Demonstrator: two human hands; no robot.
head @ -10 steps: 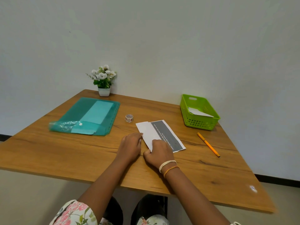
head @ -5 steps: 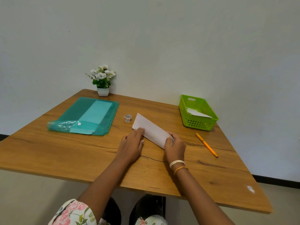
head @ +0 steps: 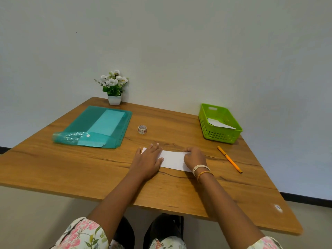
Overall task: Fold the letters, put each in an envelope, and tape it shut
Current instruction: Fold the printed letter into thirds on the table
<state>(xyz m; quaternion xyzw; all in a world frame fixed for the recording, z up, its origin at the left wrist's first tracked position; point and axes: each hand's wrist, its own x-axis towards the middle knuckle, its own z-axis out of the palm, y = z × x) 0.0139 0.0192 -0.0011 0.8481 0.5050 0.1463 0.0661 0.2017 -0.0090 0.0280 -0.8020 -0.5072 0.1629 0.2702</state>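
Note:
A folded white letter [head: 172,159] lies flat on the wooden table [head: 89,168] in front of me, blank side up. My left hand [head: 148,159] presses flat on its left end, fingers spread. My right hand [head: 195,158] presses down on its right end with curled fingers. A small roll of patterned tape [head: 142,129] stands behind the letter. A teal plastic folder [head: 97,126] with pale envelopes inside lies at the left. A green basket [head: 220,123] at the back right holds a white envelope [head: 220,123].
An orange pen [head: 229,159] lies to the right of the letter. A small white pot of white flowers [head: 114,87] stands against the wall at the back. The table's front edge is close to my lap.
The letter's printed grey panel has been folded under, leaving a narrow white strip. The strip turned from slanted to nearly level and moved toward me. Both hands now press on its ends.

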